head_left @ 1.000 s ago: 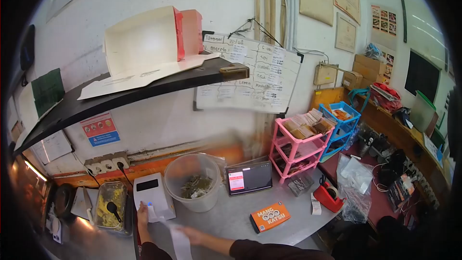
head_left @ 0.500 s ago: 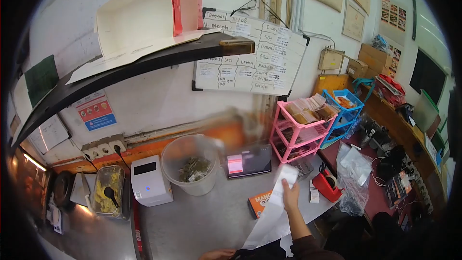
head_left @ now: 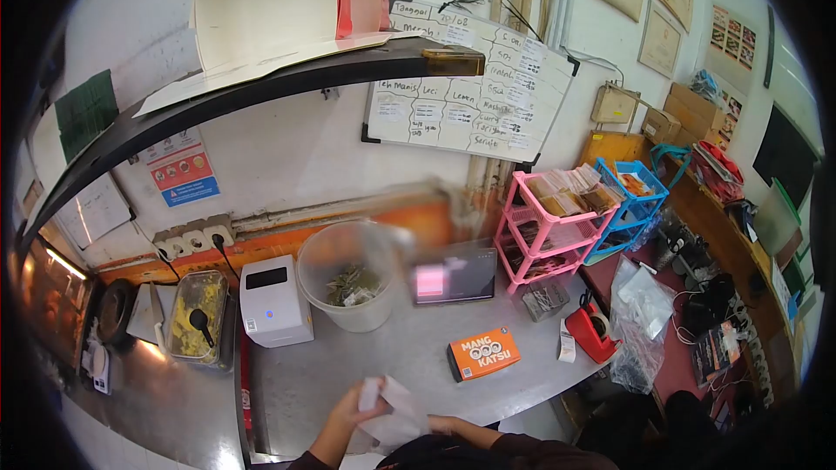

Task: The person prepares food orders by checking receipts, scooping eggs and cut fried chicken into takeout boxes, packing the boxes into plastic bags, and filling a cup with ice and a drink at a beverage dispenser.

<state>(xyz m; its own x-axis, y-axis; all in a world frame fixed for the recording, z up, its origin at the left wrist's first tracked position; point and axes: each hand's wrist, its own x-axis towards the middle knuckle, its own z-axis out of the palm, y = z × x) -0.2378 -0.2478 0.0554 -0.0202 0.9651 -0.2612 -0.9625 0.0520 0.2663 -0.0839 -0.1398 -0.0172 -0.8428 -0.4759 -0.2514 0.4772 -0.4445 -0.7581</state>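
White paper (head_left: 398,413), creased and folded, is held low over the front edge of the steel counter. My left hand (head_left: 350,409) has its fingers closed round the paper's left side. At the paper's right side is my right hand (head_left: 444,425), its fingers largely hidden behind the paper. An orange box (head_left: 484,354) lettered MANG KATSU lies flat on the counter, to the right of my hands and apart from them.
Behind my hands stand a white label printer (head_left: 276,300), a clear bucket (head_left: 348,283) and a tablet (head_left: 455,277). Farther right are a pink rack (head_left: 547,239) and a red tape dispenser (head_left: 592,332). A dark shelf (head_left: 305,74) overhangs the left.
The white paper has moved left from above the orange box to the front edge, now between both hands and bunched up. The orange box is fully uncovered. The view has shifted slightly.
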